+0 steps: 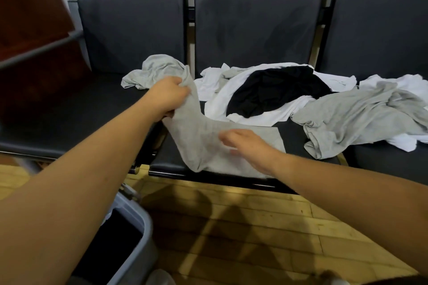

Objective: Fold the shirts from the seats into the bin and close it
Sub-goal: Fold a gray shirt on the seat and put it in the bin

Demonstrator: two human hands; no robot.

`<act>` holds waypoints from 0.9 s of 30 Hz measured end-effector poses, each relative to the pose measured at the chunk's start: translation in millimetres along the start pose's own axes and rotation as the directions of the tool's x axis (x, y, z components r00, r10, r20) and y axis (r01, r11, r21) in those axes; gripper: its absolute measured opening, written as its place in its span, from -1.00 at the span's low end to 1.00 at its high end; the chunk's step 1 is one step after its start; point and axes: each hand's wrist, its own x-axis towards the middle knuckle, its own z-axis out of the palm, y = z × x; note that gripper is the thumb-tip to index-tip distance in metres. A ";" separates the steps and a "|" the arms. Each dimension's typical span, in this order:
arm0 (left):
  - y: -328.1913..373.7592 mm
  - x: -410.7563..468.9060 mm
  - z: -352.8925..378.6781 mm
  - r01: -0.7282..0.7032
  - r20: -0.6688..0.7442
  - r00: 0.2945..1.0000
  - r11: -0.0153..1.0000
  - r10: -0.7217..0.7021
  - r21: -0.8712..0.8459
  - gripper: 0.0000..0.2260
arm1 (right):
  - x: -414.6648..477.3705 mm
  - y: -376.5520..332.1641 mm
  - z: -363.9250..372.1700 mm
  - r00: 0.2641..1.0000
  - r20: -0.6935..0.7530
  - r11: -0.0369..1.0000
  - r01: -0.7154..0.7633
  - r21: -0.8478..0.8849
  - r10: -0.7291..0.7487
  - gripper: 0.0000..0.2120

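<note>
A grey shirt (203, 136) lies partly flattened on the front of the middle black seat (171, 157). My left hand (168, 97) grips a lifted fold of it near the gap between seats. Over the same shirt my right hand (247, 146) hovers or rests with fingers fairly straight, blurred by motion. Behind it lie a white shirt (222, 99) with a black shirt (275, 90) on top. Another grey shirt (352, 118) is heaped at the right. The grey bin (136, 222) stands on the floor at the lower left, partly hidden by my left arm.
Three black padded seats form a row with backrests (252, 25) behind. More white cloth (403, 83) lies on the right seat. A reddish-brown piece of furniture (34, 41) stands at the far left. Wooden floor (254, 227) runs in front of the seats.
</note>
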 end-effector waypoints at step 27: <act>-17.2 -23.0 116.0 0.248 0.236 0.941 0.969 -0.243 0.005 -0.70 | 3.5 45.1 -95.1 0.876 -0.396 0.959 -0.277 0.058 0.277 -0.75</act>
